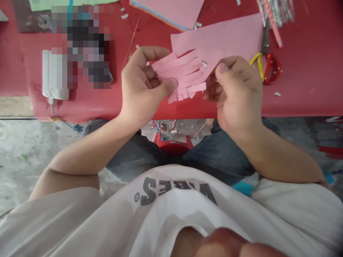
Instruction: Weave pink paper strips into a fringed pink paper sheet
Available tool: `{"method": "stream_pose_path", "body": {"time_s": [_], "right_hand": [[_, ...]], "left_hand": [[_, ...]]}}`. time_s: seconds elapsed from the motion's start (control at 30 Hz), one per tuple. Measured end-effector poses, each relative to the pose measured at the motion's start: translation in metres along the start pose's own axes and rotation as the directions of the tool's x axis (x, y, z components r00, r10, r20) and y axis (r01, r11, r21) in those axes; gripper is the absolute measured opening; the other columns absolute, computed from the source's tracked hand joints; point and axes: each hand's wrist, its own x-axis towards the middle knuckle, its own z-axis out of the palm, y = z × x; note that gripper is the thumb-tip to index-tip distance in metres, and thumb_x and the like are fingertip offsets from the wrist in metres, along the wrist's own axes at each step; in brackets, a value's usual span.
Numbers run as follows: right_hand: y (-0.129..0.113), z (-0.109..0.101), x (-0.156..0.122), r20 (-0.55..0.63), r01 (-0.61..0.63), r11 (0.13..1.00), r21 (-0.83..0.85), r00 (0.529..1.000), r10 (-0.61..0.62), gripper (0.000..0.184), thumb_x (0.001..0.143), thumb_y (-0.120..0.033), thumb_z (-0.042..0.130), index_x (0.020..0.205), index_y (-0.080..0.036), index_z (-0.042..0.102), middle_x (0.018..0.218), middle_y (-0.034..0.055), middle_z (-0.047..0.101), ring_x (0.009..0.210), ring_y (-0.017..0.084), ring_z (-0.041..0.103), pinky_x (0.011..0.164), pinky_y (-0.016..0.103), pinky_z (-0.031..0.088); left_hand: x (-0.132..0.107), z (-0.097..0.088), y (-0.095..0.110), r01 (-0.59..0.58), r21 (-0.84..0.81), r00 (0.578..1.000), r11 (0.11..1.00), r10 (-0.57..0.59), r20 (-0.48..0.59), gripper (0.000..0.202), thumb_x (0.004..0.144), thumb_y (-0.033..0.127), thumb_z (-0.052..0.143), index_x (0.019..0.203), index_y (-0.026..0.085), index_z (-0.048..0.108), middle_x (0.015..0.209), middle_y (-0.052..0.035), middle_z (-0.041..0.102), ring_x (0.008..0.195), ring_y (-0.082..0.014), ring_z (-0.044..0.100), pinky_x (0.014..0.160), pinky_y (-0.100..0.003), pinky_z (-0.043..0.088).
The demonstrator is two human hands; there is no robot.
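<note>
My left hand is closed on a small pink piece of paper, its thumb on top and its fingers behind. Cuts along the paper's right and lower edges leave it in a fringe of strips. At the strip ends is my right hand, its fingers curled and the thumb against the forefinger. Whatever may be in that pinch is hidden, and its lower fingers are blurred. Behind the fringe lies a larger pink sheet on the red table. Scissors with yellow and red handles lie right of it.
A stack of coloured paper lies at the back. Silver tinsel and a pink stick are at the back right. On the left sit a white device with a cable and a pixelated dark object. Paper scraps litter the floor.
</note>
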Motion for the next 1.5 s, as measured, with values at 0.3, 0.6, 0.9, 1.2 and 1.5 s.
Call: {"method": "stream_pose_path", "body": {"time_s": [0.3,0.6,0.9,1.2,1.5], "right_hand": [[-0.010,0.000,-0.006,0.013,0.294,0.914,-0.278,0.953,-0.303,0.017,0.093,-0.040,0.077,0.081,-0.030,0.071,0.076,-0.0017,0.068,0.058,0.014,0.055,0.056,0.034,0.042],[-0.018,0.002,-0.014,0.027,0.349,0.837,-0.421,0.928,-0.372,0.018,0.093,-0.049,0.075,0.085,-0.033,0.075,0.081,0.0012,0.070,0.068,0.018,0.056,0.067,0.037,0.047],[-0.020,0.000,-0.014,0.074,0.348,0.794,-0.498,0.930,-0.361,0.011,0.094,-0.041,0.075,0.085,-0.035,0.077,0.079,0.0001,0.070,0.071,0.019,0.057,0.069,0.037,0.049],[-0.012,-0.001,-0.007,0.046,0.352,0.847,-0.399,0.930,-0.365,0.013,0.088,-0.043,0.082,0.081,-0.034,0.075,0.071,-0.0018,0.068,0.068,0.018,0.060,0.067,0.036,0.049],[-0.003,-0.001,-0.002,0.050,0.171,0.962,-0.215,0.985,-0.164,0.012,0.088,-0.039,0.081,0.081,-0.032,0.074,0.078,0.0001,0.068,0.066,0.018,0.054,0.066,0.038,0.047]], "left_hand": [[-0.007,0.008,0.007,0.119,-0.052,0.993,0.991,-0.118,0.031,0.047,0.075,0.030,0.094,0.113,0.023,0.069,0.097,-0.0021,0.075,0.077,-0.0142,0.070,0.062,-0.026,0.060],[-0.008,0.008,0.001,0.220,-0.088,0.975,0.972,-0.216,0.054,0.052,0.065,0.019,0.096,0.110,0.026,0.071,0.095,-0.0007,0.075,0.073,-0.0150,0.069,0.059,-0.028,0.060],[-0.010,0.009,0.007,0.200,-0.089,0.978,0.976,-0.194,0.072,0.050,0.067,0.016,0.094,0.110,0.025,0.071,0.098,-0.0018,0.074,0.078,-0.0160,0.073,0.063,-0.029,0.065],[-0.012,0.014,0.020,0.210,-0.047,0.977,0.977,-0.208,0.036,0.046,0.070,0.014,0.090,0.110,0.024,0.071,0.094,-0.0008,0.074,0.078,-0.0149,0.073,0.063,-0.026,0.062],[-0.011,0.011,0.001,0.115,-0.028,0.993,0.993,-0.115,0.018,0.040,0.068,0.030,0.095,0.102,0.029,0.073,0.089,-0.0013,0.070,0.074,-0.0164,0.068,0.062,-0.034,0.060]]}}
